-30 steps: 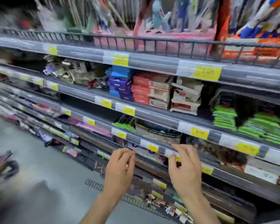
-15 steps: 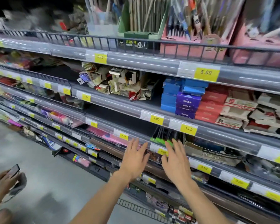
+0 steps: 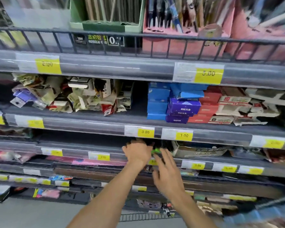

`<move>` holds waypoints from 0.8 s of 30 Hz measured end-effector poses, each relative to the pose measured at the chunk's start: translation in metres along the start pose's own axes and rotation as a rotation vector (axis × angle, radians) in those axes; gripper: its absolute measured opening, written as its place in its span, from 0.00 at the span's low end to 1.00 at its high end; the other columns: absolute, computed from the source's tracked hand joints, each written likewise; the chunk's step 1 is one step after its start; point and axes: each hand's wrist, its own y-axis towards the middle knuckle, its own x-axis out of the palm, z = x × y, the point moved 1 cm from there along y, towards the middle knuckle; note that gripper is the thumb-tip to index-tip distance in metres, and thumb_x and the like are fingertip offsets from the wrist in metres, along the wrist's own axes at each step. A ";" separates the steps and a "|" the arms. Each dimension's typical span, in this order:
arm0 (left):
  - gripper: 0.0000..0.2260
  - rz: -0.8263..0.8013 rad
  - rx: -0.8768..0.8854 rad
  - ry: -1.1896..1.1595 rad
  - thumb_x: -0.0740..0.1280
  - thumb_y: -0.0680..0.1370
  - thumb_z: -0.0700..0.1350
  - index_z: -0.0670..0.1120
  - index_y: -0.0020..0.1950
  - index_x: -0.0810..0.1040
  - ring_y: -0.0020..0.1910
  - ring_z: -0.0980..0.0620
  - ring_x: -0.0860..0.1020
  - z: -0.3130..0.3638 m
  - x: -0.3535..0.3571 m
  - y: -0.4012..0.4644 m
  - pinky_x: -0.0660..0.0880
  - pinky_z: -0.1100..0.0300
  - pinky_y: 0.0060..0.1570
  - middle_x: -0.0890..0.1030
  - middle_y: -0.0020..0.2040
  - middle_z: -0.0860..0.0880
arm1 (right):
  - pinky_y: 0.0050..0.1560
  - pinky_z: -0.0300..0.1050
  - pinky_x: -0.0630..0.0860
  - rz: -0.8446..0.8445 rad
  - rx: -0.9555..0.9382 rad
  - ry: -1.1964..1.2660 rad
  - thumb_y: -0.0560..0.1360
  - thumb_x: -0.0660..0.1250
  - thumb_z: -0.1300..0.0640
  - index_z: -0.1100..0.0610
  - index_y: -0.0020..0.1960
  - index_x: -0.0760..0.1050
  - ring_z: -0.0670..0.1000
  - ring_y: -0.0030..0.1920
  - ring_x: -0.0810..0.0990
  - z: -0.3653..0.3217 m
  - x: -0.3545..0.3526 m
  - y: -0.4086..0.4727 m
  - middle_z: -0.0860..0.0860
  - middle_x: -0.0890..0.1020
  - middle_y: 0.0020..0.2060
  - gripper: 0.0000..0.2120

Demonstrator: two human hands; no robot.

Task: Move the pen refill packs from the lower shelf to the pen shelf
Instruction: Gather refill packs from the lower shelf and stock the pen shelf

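The pen refill packs (image 3: 155,150), dark with a green top, hang in the lower shelf (image 3: 82,143) just under the 3.00 price tag. My left hand (image 3: 136,154) reaches into that shelf and its fingers lie against the packs; the fingertips are lost in the dark and blur. Just below and to the right, my right hand (image 3: 168,175) has its fingers spread and pointing up at the packs. The pen shelf (image 3: 138,68) runs along the top behind a wire rail, holding a pink pen box (image 3: 184,46) and a green box (image 3: 105,26).
Between those two shelves, a middle shelf holds blue, purple and red boxes (image 3: 176,104) and crumpled packs (image 3: 69,96). A cardboard box (image 3: 199,150) sits right of the refill packs. More shelves with yellow price tags run below. Grey floor (image 3: 31,214) lies at lower left.
Both hands have moved up and right to the green-topped packs; the left hand has gone into the shelf. The view has come closer to the shelves.
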 end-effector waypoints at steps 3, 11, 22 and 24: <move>0.26 -0.150 -0.052 -0.083 0.65 0.78 0.67 0.48 0.64 0.83 0.68 0.40 0.77 0.004 0.003 0.010 0.68 0.50 0.68 0.82 0.67 0.44 | 0.71 0.58 0.73 0.049 0.127 0.032 0.78 0.69 0.61 0.60 0.73 0.73 0.61 0.77 0.65 -0.008 -0.005 -0.001 0.60 0.64 0.78 0.23; 0.25 -0.333 -0.063 -0.433 0.71 0.79 0.60 0.43 0.68 0.82 0.68 0.42 0.80 0.011 0.003 0.025 0.76 0.55 0.65 0.81 0.69 0.42 | 0.69 0.51 0.74 0.294 0.298 0.057 0.77 0.68 0.62 0.57 0.70 0.74 0.55 0.76 0.65 -0.021 -0.022 -0.029 0.54 0.65 0.78 0.22; 0.35 -0.345 -0.170 -1.151 0.74 0.79 0.45 0.38 0.81 0.62 0.63 0.38 0.79 -0.058 -0.013 -0.016 0.78 0.43 0.62 0.75 0.72 0.38 | 0.63 0.45 0.77 0.296 0.554 0.594 0.83 0.63 0.56 0.54 0.72 0.74 0.41 0.59 0.78 -0.054 -0.031 -0.026 0.44 0.80 0.59 0.17; 0.26 -0.345 -0.121 -1.155 0.73 0.79 0.43 0.41 0.76 0.70 0.57 0.45 0.80 -0.071 -0.016 -0.037 0.78 0.49 0.54 0.79 0.70 0.41 | 0.65 0.45 0.76 0.218 0.702 0.932 0.84 0.61 0.52 0.54 0.75 0.70 0.44 0.62 0.79 -0.068 -0.027 -0.019 0.46 0.80 0.62 0.19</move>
